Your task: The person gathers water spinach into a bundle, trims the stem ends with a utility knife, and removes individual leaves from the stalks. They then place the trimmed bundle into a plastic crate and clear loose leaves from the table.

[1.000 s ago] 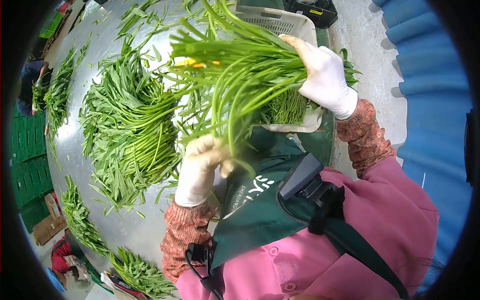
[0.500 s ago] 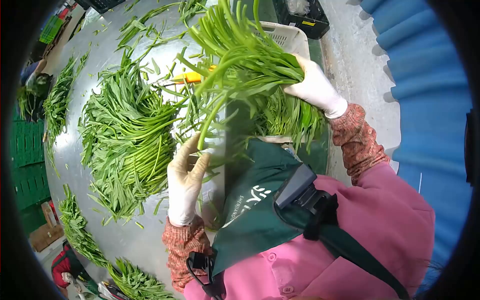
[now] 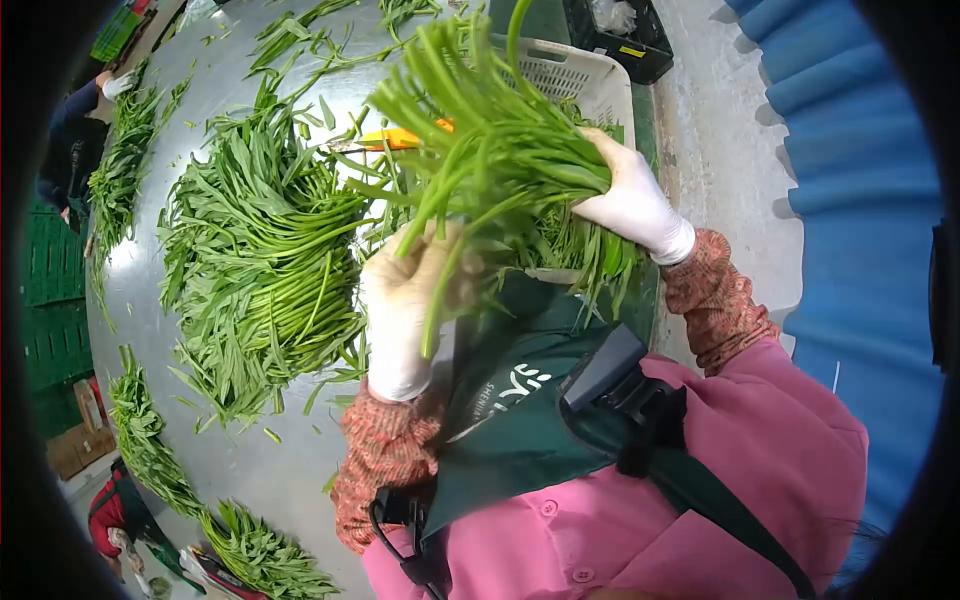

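Observation:
My right hand, in a white glove, grips a bunch of water spinach around its leafy part. The stems fan up and to the left above the crate. My left hand, gloved too, is raised at the lower side of the bunch, its fingers curled around a stem and blurred at the tips. Another loose stem hangs down across that hand. Left of it, a large pile of water spinach lies on the metal table. Behind the bunch, an orange-handled cutting tool rests on the table, partly covered.
A white plastic crate stands beyond my right hand, with greens in it. Behind it is a black crate. More greens lie along the table's far edge, where co-workers stand. A blue curtain hangs at right.
My left hand has moved up and right to the bunch, its fingers closing in from a more open pose. The right hand keeps its hold, nearly in place. A co-worker's gloved hand has shifted.

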Demonstrator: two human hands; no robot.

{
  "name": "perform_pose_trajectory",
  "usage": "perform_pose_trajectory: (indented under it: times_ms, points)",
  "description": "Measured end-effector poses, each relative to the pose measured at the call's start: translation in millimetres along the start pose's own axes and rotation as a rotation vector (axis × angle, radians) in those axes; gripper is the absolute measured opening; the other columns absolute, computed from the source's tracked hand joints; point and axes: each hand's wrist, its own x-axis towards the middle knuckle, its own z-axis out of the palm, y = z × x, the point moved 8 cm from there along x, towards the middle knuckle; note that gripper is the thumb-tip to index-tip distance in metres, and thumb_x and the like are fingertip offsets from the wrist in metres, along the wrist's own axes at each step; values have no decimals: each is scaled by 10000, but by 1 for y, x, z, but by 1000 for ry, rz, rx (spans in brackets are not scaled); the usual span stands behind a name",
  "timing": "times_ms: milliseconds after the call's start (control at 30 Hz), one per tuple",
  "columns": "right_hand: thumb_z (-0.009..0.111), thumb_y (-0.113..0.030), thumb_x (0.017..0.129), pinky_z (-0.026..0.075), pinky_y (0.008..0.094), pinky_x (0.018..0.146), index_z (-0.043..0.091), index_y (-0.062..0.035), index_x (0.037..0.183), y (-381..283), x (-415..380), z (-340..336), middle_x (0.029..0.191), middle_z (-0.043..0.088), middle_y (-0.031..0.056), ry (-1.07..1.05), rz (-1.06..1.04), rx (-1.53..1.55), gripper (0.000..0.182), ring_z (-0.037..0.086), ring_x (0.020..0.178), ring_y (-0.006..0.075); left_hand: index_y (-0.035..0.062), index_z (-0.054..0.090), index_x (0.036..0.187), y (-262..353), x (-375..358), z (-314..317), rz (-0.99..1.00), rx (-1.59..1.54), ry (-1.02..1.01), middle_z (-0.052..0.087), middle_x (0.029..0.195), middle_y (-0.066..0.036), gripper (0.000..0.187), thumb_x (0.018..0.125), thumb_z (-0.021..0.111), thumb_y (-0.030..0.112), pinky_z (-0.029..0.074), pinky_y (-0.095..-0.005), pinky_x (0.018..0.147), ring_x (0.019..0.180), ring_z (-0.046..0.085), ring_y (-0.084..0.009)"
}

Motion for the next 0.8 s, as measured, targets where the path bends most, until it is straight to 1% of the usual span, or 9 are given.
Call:
perform_pose_trajectory:
  times_ms: [100,200,333,400,467,533,700,733,800]
  points:
    - [698,-85,748,499,292,881,564,25,1268,17,4,-5,1075,697,103,-48,20,239,549,638,981,164,-34,630,1059,26,-6,-19,153,-100,31,648,734,-73,179,979,578,117,401,-213,489,508,523,-105]
    - [682,-60,772,479,257,884,581,45,1252,26,1,-7,1081,678,44,-134,168,458,502,584,975,102,10,635,1142,52,-9,-39,318,-479,-259,603,753,-22,225,988,596,169,355,-194,471,537,470,-75]
    - [683,-61,787,463,245,900,610,47,1225,28,-3,-2,1104,673,34,-236,236,492,458,571,977,89,-32,598,1224,55,-8,-38,210,98,151,645,827,-41,297,969,598,120,385,-189,502,593,505,-63]
    - [686,-62,788,463,250,910,605,44,1236,16,-5,5,1123,672,38,-265,218,528,468,578,986,95,-66,533,1313,53,-4,-4,205,182,97,635,824,-38,469,899,688,91,417,-209,524,620,530,-70]
    - [697,-68,792,464,260,928,594,31,1261,4,-9,15,1154,669,45,-305,215,597,490,588,1007,104,-21,504,1332,50,2,22,260,469,22,676,844,-71,654,783,816,147,510,-250,609,683,624,-110]
    - [702,-72,795,464,263,934,588,25,1271,-6,-16,26,1163,668,46,-350,234,630,500,590,1018,107,20,493,1341,52,6,42,575,807,87,671,829,-85,741,720,862,185,519,-302,626,676,644,-168]
    - [686,-72,795,471,263,920,581,25,1275,-9,-29,43,1142,667,48,-476,296,634,500,579,1004,101,-3,698,861,52,8,43,728,752,75,679,751,-104,78,860,700,75,512,-290,597,642,665,-190]
    - [682,-72,794,471,262,918,580,29,1275,-8,-29,43,1140,667,48,-490,302,638,502,578,1002,102,-18,692,877,26,22,33,339,375,-29,677,704,-80,99,874,697,80,476,-250,530,567,630,-127]
    - [675,-71,791,469,260,913,576,36,1275,-7,-30,41,1136,666,49,-516,314,647,506,575,997,103,-23,705,900,28,17,22,150,263,14,665,684,-36,113,894,690,89,430,-215,484,518,579,-78]
